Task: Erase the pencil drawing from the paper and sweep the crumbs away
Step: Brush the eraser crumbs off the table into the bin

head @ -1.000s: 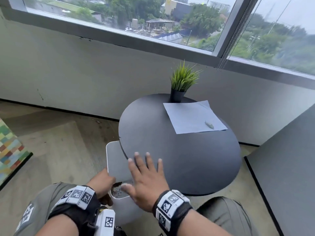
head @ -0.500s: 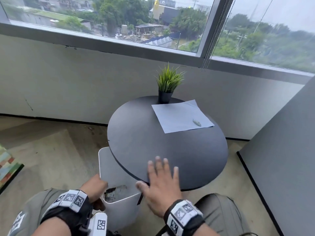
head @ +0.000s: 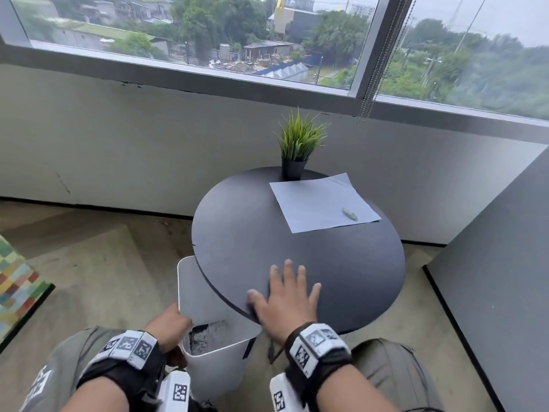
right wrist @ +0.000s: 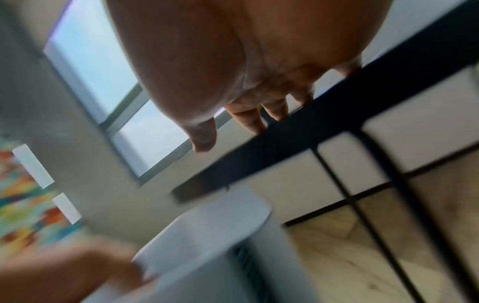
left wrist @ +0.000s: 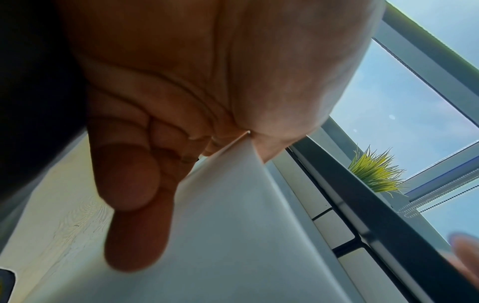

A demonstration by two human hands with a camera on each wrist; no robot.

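Note:
A white sheet of paper (head: pixel 322 205) lies at the far right of the round black table (head: pixel 252 221), with a small grey eraser (head: pixel 350 214) on its right part. My right hand (head: pixel 286 295) lies flat, fingers spread, on the table's near edge. My left hand (head: pixel 169 324) grips the rim of a white bin (head: pixel 219 349) held under that edge; grey crumbs show inside it. The left wrist view shows my fingers (left wrist: pixel 129 194) curled round the bin wall (left wrist: pixel 228 235). In the right wrist view my fingers (right wrist: pixel 249 119) rest on the table edge (right wrist: pixel 311 131), blurred.
A small potted green plant (head: pixel 298 144) stands at the table's far edge, just behind the paper. A grey panel (head: pixel 499 278) rises at the right. A colourful rug (head: pixel 15 281) lies on the wooden floor at the left. A wall and window run behind.
My right hand has slid right along the table's near edge, past the bin's mouth. My left hand keeps hold of the bin. The head view has shifted.

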